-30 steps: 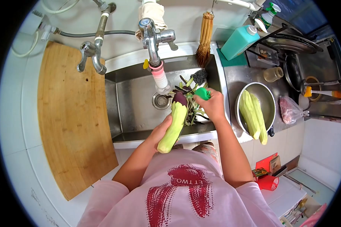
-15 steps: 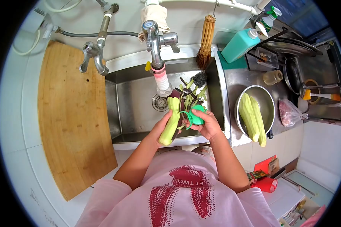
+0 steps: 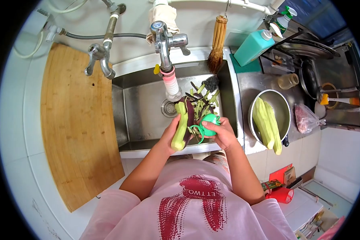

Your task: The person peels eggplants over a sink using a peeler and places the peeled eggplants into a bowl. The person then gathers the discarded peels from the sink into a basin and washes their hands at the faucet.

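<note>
A partly peeled eggplant [image 3: 181, 125], pale green with dark purple skin along its right side, is held over the front of the steel sink [image 3: 144, 124]. My left hand [image 3: 170, 135] is closed around its left side. In my right hand [image 3: 225, 134] is a green peeler [image 3: 209, 125], gripped with the thumb on top, close beside the eggplant's skinned edge. Dark and green peelings [image 3: 202, 98] lie in the sink beyond it. Two peeled eggplants [image 3: 266, 125] rest in a steel bowl [image 3: 289, 116] to the right, their near ends over the rim.
A tap [image 3: 163, 48] with a pink-white nozzle hangs over the sink. Left is a wooden board [image 3: 78, 128]. A scrubber [image 3: 211, 83] sits at the sink's back right corner. On the right counter stand a teal bottle [image 3: 254, 48], a jar [image 3: 288, 81] and a plastic bag [image 3: 306, 119].
The eggplant has turned in my left hand, so more of its purple skin shows. My right hand has shifted slightly right with the peeler, which is now tilted differently.
</note>
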Demonstrator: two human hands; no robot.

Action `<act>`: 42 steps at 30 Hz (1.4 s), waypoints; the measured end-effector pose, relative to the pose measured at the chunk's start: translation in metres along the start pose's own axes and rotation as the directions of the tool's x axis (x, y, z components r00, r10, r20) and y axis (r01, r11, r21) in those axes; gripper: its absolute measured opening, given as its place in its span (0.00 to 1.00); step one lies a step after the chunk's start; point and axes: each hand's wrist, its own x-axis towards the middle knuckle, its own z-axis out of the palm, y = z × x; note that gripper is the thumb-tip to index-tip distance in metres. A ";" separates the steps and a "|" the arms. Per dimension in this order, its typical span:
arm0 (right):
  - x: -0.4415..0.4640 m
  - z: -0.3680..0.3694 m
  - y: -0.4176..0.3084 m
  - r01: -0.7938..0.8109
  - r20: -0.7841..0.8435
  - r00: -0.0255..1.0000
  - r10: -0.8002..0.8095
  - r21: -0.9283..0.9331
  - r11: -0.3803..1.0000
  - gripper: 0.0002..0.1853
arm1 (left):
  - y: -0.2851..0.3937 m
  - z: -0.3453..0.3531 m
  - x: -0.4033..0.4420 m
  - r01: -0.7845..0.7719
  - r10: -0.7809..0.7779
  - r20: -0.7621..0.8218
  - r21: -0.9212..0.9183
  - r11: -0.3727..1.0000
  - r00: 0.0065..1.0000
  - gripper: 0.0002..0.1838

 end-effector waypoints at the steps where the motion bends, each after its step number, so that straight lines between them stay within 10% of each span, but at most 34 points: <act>1: -0.001 -0.001 0.000 0.109 0.001 0.994 -0.110 -0.148 0.983 0.11 | -0.001 -0.002 0.000 0.015 -0.015 0.003 -0.003 1.000 1.000 0.21; 10: -0.020 0.044 -0.013 0.335 0.253 0.940 -0.227 -0.569 0.751 0.06 | -0.006 -0.002 -0.002 0.082 -0.069 0.111 -0.118 0.990 0.991 0.22; 26: 0.003 0.025 -0.025 0.357 0.151 0.927 -0.342 -0.630 0.690 0.06 | -0.001 -0.002 -0.014 0.095 -0.112 0.114 0.144 0.985 0.987 0.23; 34: 0.029 -0.003 -0.048 0.267 -0.008 0.767 -0.642 -0.906 0.330 0.10 | 0.006 -0.010 -0.022 0.162 -0.211 0.177 0.254 0.954 0.961 0.26; 40: 0.035 -0.011 -0.028 0.316 -0.089 0.859 -0.504 -0.683 0.659 0.11 | 0.005 -0.012 -0.008 0.130 -0.139 0.032 0.200 0.971 0.990 0.26; 42: 0.028 -0.006 -0.026 0.211 -0.164 0.957 -0.241 -0.181 0.961 0.12 | 0.004 -0.013 -0.006 0.125 -0.135 0.039 0.200 0.972 0.990 0.26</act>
